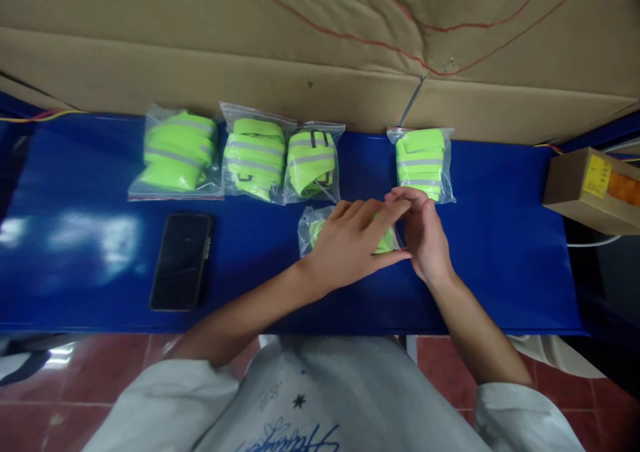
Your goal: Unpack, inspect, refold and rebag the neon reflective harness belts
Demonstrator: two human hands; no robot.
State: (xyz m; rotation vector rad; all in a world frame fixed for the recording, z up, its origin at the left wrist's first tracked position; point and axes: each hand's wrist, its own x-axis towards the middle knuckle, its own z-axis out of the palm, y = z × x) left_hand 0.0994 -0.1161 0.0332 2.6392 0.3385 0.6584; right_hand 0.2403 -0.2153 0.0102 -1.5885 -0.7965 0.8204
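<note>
Left hand (pixel 350 245): draped right over the zip bag of hi-vis fabric (pixel 315 231); grasping or just resting, can't tell.
Right hand (pixel 425 235): cupped at the bag's right end, hold hidden.
Bag's long axis: parallel to the bench's (pixel 505 252) front edge, mid-depth.

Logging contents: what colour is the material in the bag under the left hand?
Bright yellow-green material, showing best in the head view.
</note>
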